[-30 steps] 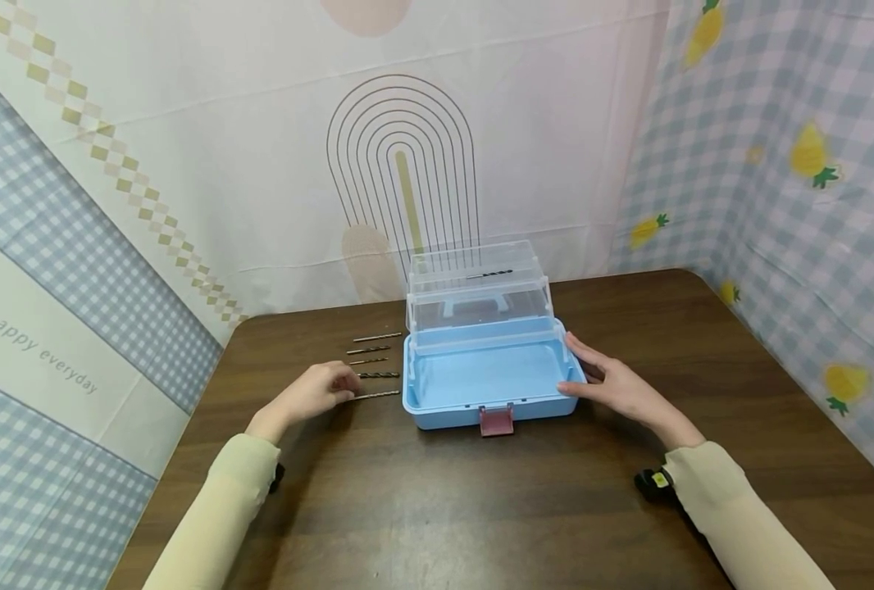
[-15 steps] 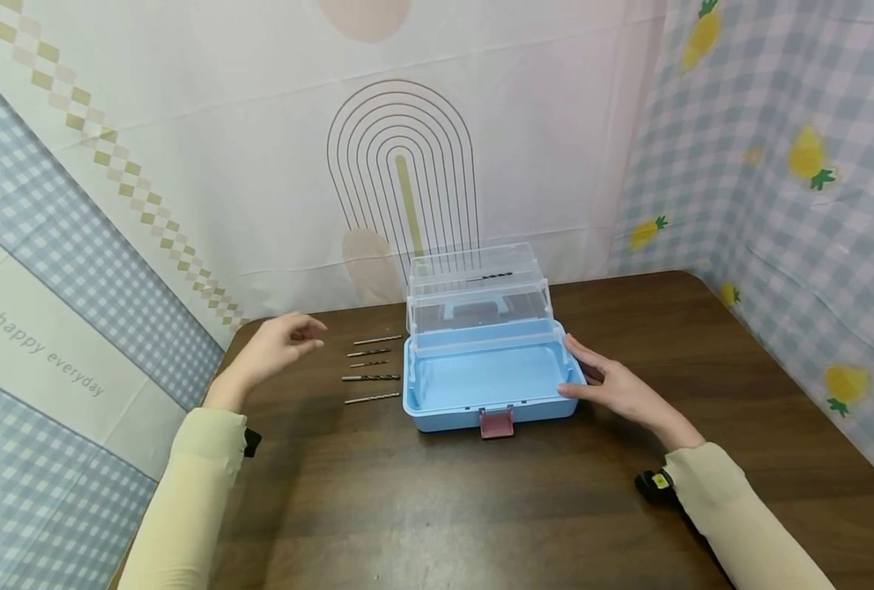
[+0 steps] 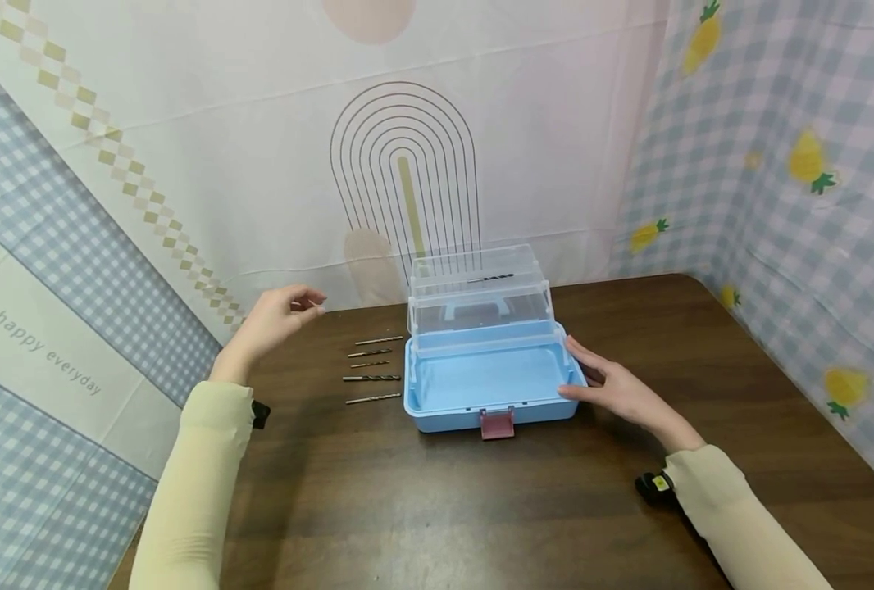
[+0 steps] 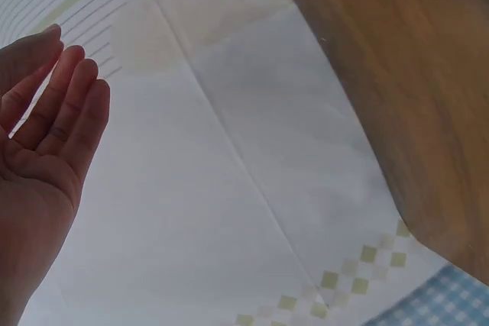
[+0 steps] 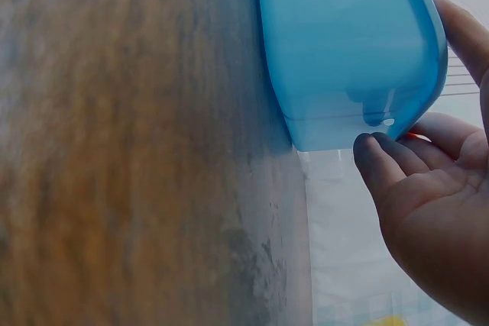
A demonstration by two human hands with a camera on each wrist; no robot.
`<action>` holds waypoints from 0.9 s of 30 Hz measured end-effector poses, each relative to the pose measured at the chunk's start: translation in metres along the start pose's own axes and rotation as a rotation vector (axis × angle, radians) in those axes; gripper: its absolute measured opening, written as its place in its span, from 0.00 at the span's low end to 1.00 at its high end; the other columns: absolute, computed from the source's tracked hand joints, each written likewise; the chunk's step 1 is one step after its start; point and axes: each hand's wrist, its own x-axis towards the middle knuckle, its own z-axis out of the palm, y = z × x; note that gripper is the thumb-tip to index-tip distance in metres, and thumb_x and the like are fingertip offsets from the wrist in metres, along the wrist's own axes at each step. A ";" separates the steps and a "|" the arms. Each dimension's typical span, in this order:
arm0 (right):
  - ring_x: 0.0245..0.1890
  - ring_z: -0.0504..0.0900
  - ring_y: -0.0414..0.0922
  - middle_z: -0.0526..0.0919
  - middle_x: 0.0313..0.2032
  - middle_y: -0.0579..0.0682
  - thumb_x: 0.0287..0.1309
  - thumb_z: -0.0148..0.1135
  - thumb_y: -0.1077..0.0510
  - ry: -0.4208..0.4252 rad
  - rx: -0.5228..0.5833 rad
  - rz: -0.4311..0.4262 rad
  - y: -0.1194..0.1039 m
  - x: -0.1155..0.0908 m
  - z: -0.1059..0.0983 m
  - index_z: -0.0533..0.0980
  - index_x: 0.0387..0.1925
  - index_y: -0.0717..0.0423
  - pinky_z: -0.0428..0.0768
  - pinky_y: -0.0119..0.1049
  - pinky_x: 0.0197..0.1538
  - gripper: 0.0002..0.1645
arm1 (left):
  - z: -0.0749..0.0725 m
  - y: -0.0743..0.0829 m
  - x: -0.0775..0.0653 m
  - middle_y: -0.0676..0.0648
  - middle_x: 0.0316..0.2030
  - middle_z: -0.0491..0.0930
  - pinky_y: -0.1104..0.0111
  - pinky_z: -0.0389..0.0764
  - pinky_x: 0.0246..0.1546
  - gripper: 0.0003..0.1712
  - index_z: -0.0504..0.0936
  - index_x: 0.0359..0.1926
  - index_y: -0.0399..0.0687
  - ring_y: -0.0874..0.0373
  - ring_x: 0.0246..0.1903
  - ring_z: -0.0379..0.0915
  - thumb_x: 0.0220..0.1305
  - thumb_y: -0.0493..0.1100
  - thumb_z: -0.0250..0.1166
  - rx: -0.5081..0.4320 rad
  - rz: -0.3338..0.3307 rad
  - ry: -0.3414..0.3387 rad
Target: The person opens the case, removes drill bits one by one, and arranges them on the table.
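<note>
My left hand (image 3: 278, 315) is raised over the back left of the table, fingers relaxed and nothing in them. In the left wrist view, its fingers (image 4: 84, 104) curve slightly in front of the wall cloth. Several metal drill bits (image 3: 371, 378) lie in a column on the table, to the right of and below that hand. Beside them stands a light blue toolbox (image 3: 489, 381), its raised clear trays holding one dark drill bit (image 3: 492, 278). My right hand (image 3: 614, 389) grips the box's right end, thumb at the rim. The right wrist view shows fingertips (image 5: 370, 150) against the blue end wall.
A pink latch (image 3: 497, 424) hangs at the box's front. The brown wooden table (image 3: 437, 508) reaches back to a white printed cloth (image 3: 282, 164), with checked cloth (image 3: 784, 205) on the right.
My left hand has left the lower drill bits and moved up and back, away from them, with nothing in it. The right hand stays on the box.
</note>
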 end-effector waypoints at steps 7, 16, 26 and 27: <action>0.77 0.48 0.61 0.42 0.79 0.56 0.65 0.67 0.45 -0.002 -0.003 -0.004 0.000 0.000 0.000 0.46 0.81 0.46 0.59 0.58 0.70 0.54 | -0.001 0.022 0.024 0.40 0.49 0.83 0.49 0.79 0.53 0.14 0.83 0.53 0.41 0.42 0.52 0.79 0.72 0.44 0.64 -0.041 -0.028 0.044; 0.77 0.48 0.61 0.42 0.79 0.56 0.65 0.67 0.45 -0.005 -0.006 -0.009 -0.001 0.000 -0.001 0.46 0.80 0.46 0.58 0.57 0.70 0.54 | -0.005 0.053 0.056 0.41 0.47 0.83 0.52 0.78 0.55 0.14 0.83 0.53 0.41 0.45 0.49 0.79 0.72 0.43 0.64 -0.059 0.032 0.126; 0.76 0.49 0.60 0.42 0.79 0.56 0.65 0.67 0.46 -0.005 -0.001 -0.019 0.001 0.000 0.000 0.46 0.80 0.47 0.60 0.55 0.69 0.54 | -0.002 0.083 0.089 0.43 0.46 0.84 0.55 0.78 0.53 0.14 0.83 0.52 0.41 0.48 0.50 0.79 0.71 0.44 0.65 -0.105 0.048 0.181; 0.76 0.49 0.60 0.42 0.79 0.56 0.65 0.67 0.46 -0.004 -0.003 -0.020 0.001 0.000 0.000 0.46 0.80 0.47 0.60 0.55 0.69 0.53 | -0.002 0.085 0.092 0.43 0.46 0.84 0.56 0.78 0.53 0.14 0.83 0.52 0.41 0.48 0.49 0.79 0.71 0.44 0.65 -0.108 0.048 0.187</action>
